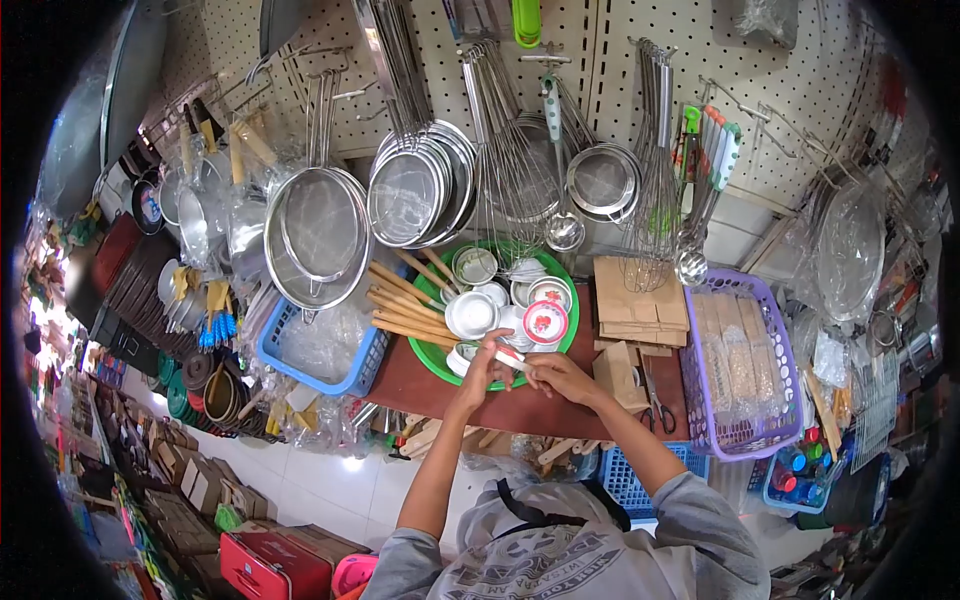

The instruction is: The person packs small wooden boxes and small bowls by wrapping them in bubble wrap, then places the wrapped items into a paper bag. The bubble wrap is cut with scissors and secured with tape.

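Observation:
Both hands are over the near edge of a round green basin (431, 357). My left hand (484, 368) is closed on one side of a small white dish with red markings (511, 358), which appears nearly edge-on. On the other side, the fingers of my right hand (562, 379) pinch the same dish. Inside the basin lie several small bowls, among them a plain white bowl (471, 315) and a red-rimmed dish with a floral pattern (545, 322). Several wooden sticks or handles (410, 322) stick out over the basin's left side.
The basin stands on a reddish-brown shelf (410, 390). To its left is a blue basket (372, 362) with plastic-wrapped goods. Brown cardboard pieces (640, 300), scissors (655, 405) and a purple basket (705, 400) are to the right. Strainers (318, 235) and whisks (505, 150) hang from a pegboard behind.

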A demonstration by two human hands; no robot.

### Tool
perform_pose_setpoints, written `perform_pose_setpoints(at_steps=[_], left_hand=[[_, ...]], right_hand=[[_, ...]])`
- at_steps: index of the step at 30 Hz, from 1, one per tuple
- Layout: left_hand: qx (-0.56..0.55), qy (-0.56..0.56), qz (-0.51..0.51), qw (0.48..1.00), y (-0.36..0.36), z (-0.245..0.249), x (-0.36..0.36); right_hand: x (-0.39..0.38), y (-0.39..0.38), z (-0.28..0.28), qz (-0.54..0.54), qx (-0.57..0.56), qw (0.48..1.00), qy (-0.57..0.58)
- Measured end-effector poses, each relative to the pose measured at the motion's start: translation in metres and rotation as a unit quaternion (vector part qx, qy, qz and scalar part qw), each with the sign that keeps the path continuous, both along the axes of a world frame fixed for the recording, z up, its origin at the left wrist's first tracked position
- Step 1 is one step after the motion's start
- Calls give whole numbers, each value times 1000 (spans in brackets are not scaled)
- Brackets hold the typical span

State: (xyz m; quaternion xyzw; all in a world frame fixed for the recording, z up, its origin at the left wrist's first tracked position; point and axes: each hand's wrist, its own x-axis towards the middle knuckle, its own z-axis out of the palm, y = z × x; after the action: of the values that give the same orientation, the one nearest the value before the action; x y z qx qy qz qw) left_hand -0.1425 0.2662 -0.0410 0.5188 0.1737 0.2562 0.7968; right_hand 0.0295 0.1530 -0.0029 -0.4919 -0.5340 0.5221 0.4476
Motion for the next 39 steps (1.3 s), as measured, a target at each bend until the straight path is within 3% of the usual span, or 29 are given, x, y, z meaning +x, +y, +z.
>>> perform_pose_setpoints(at_steps=[1, 4, 10, 13, 19, 25, 31, 37, 39], left_hand=[[14, 2, -2, 1000, -1, 1, 1], [195, 60, 10, 979, -7, 9, 2], [18, 7, -22, 1000, 3, -4, 1], [18, 15, -65, 998, 9, -7, -2], [214, 47, -22, 975, -5, 9, 0], [177, 80, -41, 980, 1, 2, -3], [45, 31, -86, 995, 11, -7, -5], [212, 52, -80, 973, 6, 4, -1], [149, 51, -90, 983, 9, 2, -2]], right_hand=[[-4, -3, 4, -24, -7, 1000, -3], [-9, -8, 10, -50, -22, 998, -11], [-17, -15, 5, -75, -22, 996, 39], [-24, -19, 7, -102, -22, 994, 38], [-37, -21, 2, -158, -66, 984, -44], [-40, -22, -10, -162, -44, 986, -5], [-49, -26, 5, -160, -9, 987, 19], [-53, -27, 2, -190, -48, 980, -37], [-54, -28, 5, -181, -47, 982, -18]])
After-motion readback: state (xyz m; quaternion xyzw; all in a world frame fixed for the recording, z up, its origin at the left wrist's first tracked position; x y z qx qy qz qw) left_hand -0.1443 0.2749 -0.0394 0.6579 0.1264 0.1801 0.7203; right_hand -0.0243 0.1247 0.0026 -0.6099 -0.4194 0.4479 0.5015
